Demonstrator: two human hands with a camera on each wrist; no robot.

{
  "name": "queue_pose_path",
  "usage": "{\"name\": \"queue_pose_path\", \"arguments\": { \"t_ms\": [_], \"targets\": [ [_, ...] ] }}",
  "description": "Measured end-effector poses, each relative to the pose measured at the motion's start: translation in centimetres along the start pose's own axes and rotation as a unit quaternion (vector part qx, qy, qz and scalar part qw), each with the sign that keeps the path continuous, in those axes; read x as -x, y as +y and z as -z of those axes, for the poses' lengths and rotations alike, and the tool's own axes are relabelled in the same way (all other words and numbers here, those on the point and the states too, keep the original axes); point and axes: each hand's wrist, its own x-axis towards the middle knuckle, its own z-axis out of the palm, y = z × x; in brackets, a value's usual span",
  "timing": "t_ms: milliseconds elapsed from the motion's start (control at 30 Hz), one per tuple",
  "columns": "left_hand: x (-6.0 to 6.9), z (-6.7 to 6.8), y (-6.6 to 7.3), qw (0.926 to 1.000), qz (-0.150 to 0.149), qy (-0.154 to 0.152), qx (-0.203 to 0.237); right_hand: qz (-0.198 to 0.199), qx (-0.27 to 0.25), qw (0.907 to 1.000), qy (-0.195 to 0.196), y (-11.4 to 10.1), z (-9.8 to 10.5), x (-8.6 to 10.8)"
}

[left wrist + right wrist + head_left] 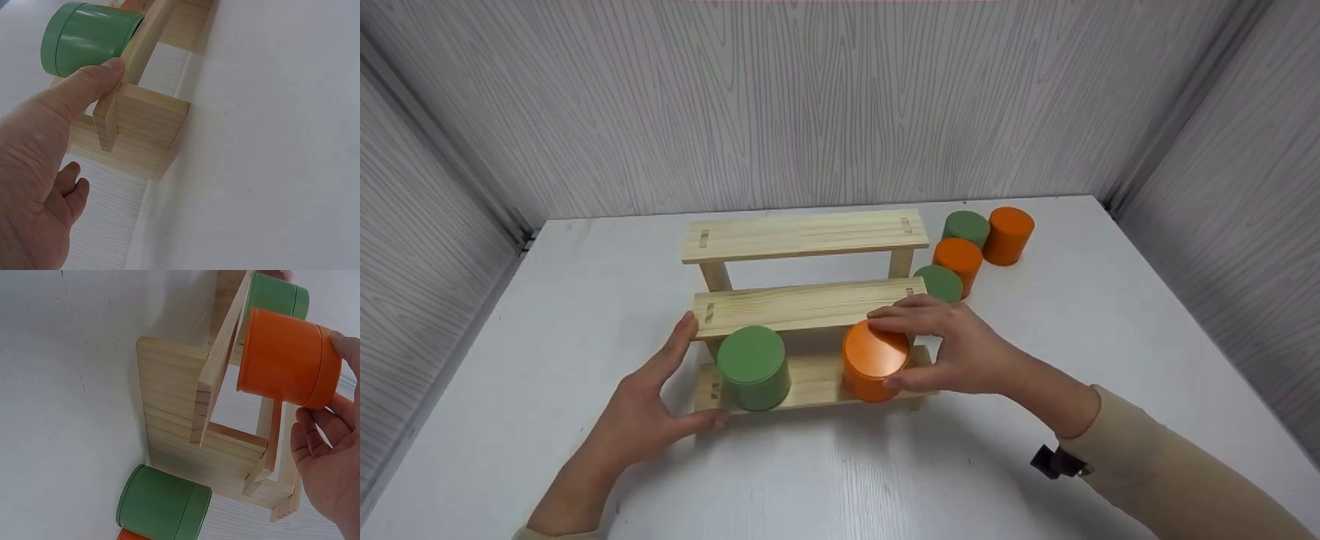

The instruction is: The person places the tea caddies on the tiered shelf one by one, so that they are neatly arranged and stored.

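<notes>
A three-step wooden rack stands on the white table. On the left part of its lowest step is a green lidded tin. My right hand holds an orange lidded tin by its lid end, thumb in front and fingers behind, over the right part of that step. In the right wrist view the orange tin is close to the board; whether it touches is unclear. My left hand spans the rack's left end, thumb at the lowest step's front edge, index finger at the middle step's end.
Behind the rack's right end stand two more green tins and two more orange tins, grouped close together. Light wood-grain panels enclose the table at the back and sides. The two upper steps overhang the lowest from behind.
</notes>
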Motion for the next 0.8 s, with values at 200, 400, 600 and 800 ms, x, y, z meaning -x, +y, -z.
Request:
{"name": "queue_pose_path", "arguments": {
  "t_ms": [200, 400, 600, 800],
  "targets": [
    [0.08, 0.0, -0.06, 0.9997, -0.021, 0.008, 0.01, 0.018, 0.006, 0.9998, 0.006, 0.2, -0.27, -0.04],
    [0.08, -0.01, -0.17, 0.9996, -0.027, 0.01, 0.009, 0.009, 0.003, 0.9999, -0.005, 0.26, -0.26, -0.09],
    [0.06, 0.03, -0.17, 0.9996, -0.025, 0.01, 0.007, 0.007, 0.001, 1.0, -0.003, 0.43, -0.31, -0.11],
    [0.07, 0.02, -0.16, 0.9997, -0.021, 0.008, 0.012, -0.006, 0.003, 0.9999, -0.008, 0.49, -0.36, -0.14]
  ]
}}
